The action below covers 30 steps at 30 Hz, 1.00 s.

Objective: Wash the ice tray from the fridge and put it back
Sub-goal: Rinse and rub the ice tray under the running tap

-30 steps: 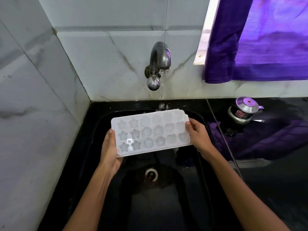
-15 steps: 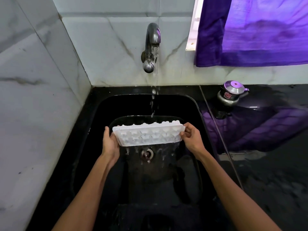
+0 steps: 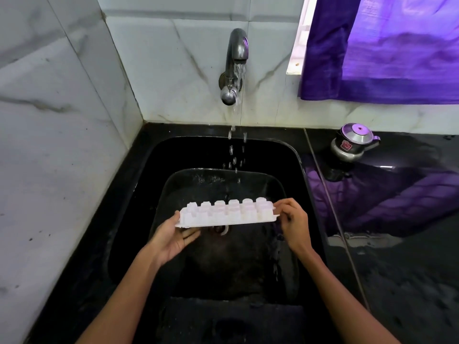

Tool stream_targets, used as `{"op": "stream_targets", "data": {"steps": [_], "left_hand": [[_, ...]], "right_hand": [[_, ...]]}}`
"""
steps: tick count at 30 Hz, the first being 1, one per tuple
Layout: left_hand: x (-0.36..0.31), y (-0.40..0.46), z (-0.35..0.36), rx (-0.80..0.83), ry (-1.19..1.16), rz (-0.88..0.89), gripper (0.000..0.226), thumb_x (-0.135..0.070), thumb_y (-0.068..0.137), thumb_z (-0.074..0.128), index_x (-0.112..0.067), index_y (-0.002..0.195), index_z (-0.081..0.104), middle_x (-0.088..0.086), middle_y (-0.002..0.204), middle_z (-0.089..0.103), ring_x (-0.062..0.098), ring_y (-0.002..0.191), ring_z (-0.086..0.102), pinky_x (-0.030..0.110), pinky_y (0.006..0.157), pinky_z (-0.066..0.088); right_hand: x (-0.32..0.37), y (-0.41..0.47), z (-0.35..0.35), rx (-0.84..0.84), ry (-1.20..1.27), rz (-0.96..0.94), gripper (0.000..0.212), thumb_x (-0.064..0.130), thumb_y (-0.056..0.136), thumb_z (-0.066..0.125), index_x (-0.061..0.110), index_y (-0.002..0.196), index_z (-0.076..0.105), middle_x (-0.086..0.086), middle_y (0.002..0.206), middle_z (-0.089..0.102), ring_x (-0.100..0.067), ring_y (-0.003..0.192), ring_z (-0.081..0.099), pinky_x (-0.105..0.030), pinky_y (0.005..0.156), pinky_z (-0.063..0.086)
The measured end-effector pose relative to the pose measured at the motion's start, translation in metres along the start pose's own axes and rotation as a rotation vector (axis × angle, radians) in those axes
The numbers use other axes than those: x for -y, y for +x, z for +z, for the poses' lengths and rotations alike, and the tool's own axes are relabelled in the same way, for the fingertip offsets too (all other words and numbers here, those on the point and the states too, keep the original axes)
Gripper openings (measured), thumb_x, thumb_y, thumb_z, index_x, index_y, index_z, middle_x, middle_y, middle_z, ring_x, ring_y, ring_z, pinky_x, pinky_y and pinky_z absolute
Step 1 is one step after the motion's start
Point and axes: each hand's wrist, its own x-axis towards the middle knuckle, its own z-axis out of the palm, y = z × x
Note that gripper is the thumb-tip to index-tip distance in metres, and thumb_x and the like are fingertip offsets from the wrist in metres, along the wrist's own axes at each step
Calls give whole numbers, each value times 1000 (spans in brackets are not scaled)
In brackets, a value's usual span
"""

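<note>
Both hands sit low inside the black sink (image 3: 295, 155), its walls close outside the left hand (image 3: 171, 235) and the right hand (image 3: 294, 223). The ice tray (image 3: 226, 213) spans the gap between them. Ahead and above, the tap (image 3: 236, 65) juts from the tiled wall, water falling just beyond the tray. Right of the right hand, past the rim, the table (image 3: 409, 269) lies open up to a small steel pot (image 3: 352, 142).

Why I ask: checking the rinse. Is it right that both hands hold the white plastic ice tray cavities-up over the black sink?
Not quite: the head view shows the white plastic ice tray upside down, cup bottoms up. Left hand and right hand do hold it over the black sink.
</note>
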Motion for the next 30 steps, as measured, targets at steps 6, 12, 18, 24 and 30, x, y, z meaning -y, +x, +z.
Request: {"op": "stream_targets", "data": {"steps": [6,12,18,24,30], "left_hand": [[-33,12,22,-68,38,142,26,-21,104,32,-19,114,56,5,90,73,18,77,72,36,52,58],[-52,29,51,-127,-62,252,29,-24,104,30,-31,121,52,-2,106,65,20,88,66,35,54,57],[-64,41,76,-172,-16,327,27,-27,103,35,-36,117,56,-6,103,68,17,87,68,35,55,56],[-83,46,62,-257,-44,422,32,-24,103,33,-32,121,58,-5,103,69,17,89,67,32,49,56],[-85,46,59,-242,12,421,34,-25,103,32,-29,132,51,-2,112,65,16,91,65,33,50,55]], "right_hand": [[12,29,-6,36,-3,77,29,-14,86,53,6,82,74,0,88,70,-8,78,64,-4,71,46],[55,87,13,-55,-101,178,18,11,96,41,18,98,58,-2,103,61,-10,80,54,-28,70,43],[92,114,58,115,-604,-66,55,37,100,29,9,147,27,-10,155,27,-25,145,17,-42,119,9],[80,96,58,489,-623,-437,62,46,100,13,9,150,5,-8,159,2,-13,145,-6,-27,115,-9],[73,118,40,408,-711,-155,74,53,97,13,4,149,-4,-14,158,-10,-20,146,-13,-30,116,-10]]}}
